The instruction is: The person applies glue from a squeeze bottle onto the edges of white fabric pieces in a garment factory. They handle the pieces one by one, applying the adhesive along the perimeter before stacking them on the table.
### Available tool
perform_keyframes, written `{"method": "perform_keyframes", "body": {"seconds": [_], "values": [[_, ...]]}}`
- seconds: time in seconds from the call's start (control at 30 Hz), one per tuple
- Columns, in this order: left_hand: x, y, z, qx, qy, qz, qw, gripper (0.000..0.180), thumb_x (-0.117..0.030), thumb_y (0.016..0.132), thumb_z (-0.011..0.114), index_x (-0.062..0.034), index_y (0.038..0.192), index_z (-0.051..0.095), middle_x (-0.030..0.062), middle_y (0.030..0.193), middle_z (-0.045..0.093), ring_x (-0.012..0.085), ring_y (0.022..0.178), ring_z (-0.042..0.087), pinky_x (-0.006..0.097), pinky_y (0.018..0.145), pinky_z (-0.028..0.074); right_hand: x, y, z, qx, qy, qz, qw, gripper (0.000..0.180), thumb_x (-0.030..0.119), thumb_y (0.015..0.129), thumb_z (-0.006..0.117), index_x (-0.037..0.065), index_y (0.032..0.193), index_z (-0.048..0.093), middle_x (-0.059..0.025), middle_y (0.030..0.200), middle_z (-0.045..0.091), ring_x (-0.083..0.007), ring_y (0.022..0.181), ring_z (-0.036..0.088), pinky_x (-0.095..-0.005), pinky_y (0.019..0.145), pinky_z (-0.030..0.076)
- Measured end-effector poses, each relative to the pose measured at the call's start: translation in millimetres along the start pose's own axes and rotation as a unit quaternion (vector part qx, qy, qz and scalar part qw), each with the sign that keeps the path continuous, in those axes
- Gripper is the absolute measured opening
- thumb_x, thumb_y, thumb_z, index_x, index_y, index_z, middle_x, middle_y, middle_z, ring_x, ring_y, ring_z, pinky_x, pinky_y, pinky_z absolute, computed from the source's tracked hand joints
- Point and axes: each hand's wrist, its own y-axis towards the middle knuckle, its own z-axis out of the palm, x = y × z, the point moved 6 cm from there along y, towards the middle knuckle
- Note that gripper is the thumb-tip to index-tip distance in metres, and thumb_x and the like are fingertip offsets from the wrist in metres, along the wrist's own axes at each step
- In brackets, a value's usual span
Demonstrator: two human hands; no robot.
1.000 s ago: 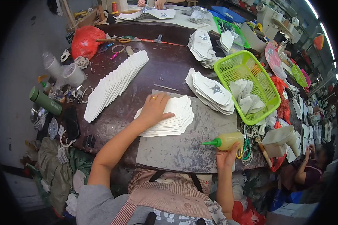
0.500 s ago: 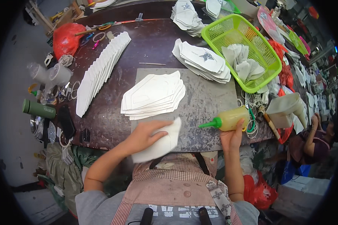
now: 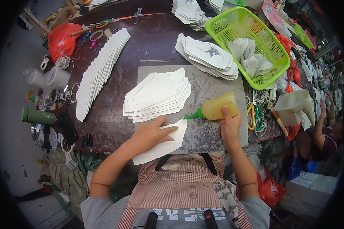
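Observation:
My right hand (image 3: 229,122) is wrapped round a squeeze bottle (image 3: 214,108) of yellowish liquid, tilted level. Its green nozzle tip meets the upper corner of a white cut piece (image 3: 179,139), at the edge. Fingers spread, my left hand (image 3: 153,135) lies on top of that piece and presses it to the board at the table's front edge. Just beyond is a fanned stack of similar white pieces (image 3: 156,91) with drawn outlines, on a worn grey board (image 3: 206,133).
A long fanned row of white pieces (image 3: 103,72) lies at left. Farther right are star-marked pieces (image 3: 210,57) and a green basket (image 3: 271,72) holding white pieces. Scissors (image 3: 259,114) lie at right, a green flask (image 3: 38,116) at left. Another person (image 3: 321,137) sits far right.
My right hand has brought the bottle left and up, so its nozzle now reaches the piece. My left hand's fingers have spread on the piece, which has settled on the board.

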Motion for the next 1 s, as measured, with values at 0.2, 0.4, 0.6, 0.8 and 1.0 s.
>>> {"method": "perform_keyframes", "body": {"seconds": [0.2, 0.4, 0.6, 0.8, 1.0], "values": [[3.7, -0.7, 2.5, 0.010, -0.003, 0.016, 1.000, 0.042, -0.036, 0.082, 0.072, -0.0213, 0.121, 0.068, 0.0068, 0.102, 0.055, 0.0228, 0.082, 0.064, 0.036, 0.062, 0.050, 1.1, 1.4, 2.3, 0.005, -0.028, -0.008, 1.000, 0.048, 0.032, 0.089, 0.076, -0.004, 0.116, 0.057, -0.0062, 0.103, 0.063, -0.0132, 0.093, 0.059, -0.0274, 0.082, 0.049], [3.0, 0.5, 1.2, 0.016, -0.014, -0.017, 1.000, 0.042, -0.030, 0.078, 0.076, -0.0231, 0.119, 0.071, 0.0049, 0.100, 0.057, 0.0223, 0.080, 0.062, 0.035, 0.066, 0.051, 7.4, -10.2, -7.1, -0.015, -0.075, -0.017, 0.997, 0.048, 0.033, 0.090, 0.074, -0.004, 0.117, 0.058, -0.0060, 0.102, 0.063, -0.0131, 0.092, 0.059, -0.0278, 0.083, 0.048], [2.5, 0.3, 1.1, 0.009, -0.007, -0.011, 1.000, 0.042, -0.031, 0.078, 0.076, -0.0242, 0.119, 0.070, 0.0031, 0.100, 0.056, 0.0209, 0.080, 0.062, 0.035, 0.066, 0.051, 6.1, -36.4, -11.5, -0.009, -0.105, -0.014, 0.994, 0.049, 0.033, 0.088, 0.075, -0.003, 0.117, 0.059, -0.0064, 0.104, 0.064, -0.0140, 0.095, 0.059, -0.0292, 0.086, 0.048], [2.4, 1.2, 1.8, 0.016, -0.004, -0.014, 1.000, 0.041, -0.032, 0.079, 0.075, -0.0236, 0.119, 0.069, 0.0015, 0.098, 0.054, 0.0199, 0.079, 0.061, 0.034, 0.065, 0.051, 1.0, -43.2, -14.9, -0.013, -0.106, -0.004, 0.994, 0.052, 0.036, 0.087, 0.076, -0.003, 0.116, 0.059, -0.0064, 0.104, 0.064, -0.0141, 0.094, 0.059, -0.0291, 0.085, 0.048], [2.4, 2.3, 0.9, 0.021, -0.014, -0.012, 1.000, 0.040, -0.032, 0.079, 0.075, -0.0223, 0.118, 0.068, 0.0006, 0.097, 0.053, 0.0192, 0.080, 0.061, 0.034, 0.065, 0.051, 8.0, -51.6, -12.5, -0.031, -0.115, 0.008, 0.993, 0.052, 0.036, 0.086, 0.077, -0.003, 0.116, 0.058, -0.0061, 0.102, 0.064, -0.0137, 0.093, 0.059, -0.0288, 0.084, 0.048]]}}
